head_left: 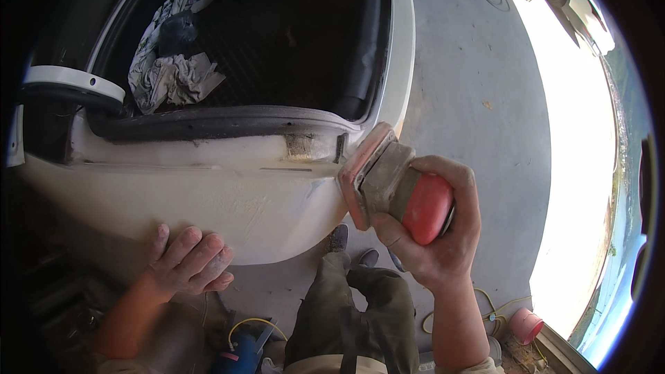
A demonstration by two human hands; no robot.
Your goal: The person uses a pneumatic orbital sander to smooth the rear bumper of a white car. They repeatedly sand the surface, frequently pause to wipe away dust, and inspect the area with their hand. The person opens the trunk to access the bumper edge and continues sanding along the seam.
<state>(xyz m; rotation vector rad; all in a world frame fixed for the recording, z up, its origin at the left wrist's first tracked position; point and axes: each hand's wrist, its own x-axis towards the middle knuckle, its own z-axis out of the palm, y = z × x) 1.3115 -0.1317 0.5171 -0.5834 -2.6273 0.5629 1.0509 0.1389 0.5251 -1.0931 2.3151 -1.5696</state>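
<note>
In my right hand (450, 235) is a dusty power sander (388, 173) with a red cap, my fingers wrapped round its body. Its flat pad is tilted on edge against or very close to the right corner of a white car bumper (277, 201); I cannot tell whether they touch. My left hand (190, 260), dusty and with fingers stretched out, is at the bumper's lower edge, holding nothing. Scuffed, yellowish patches show on the bumper's paint. A bare brownish patch (300, 147) marks the ledge above it.
Crumpled cloths (180, 79) lie inside the car's open, dark rear compartment. Behind my legs are a blue tank (242, 353) with a yellow hose (253, 320) and a pink bucket (525, 325). Grey floor (478, 111) runs along the car's right side toward a bright doorway.
</note>
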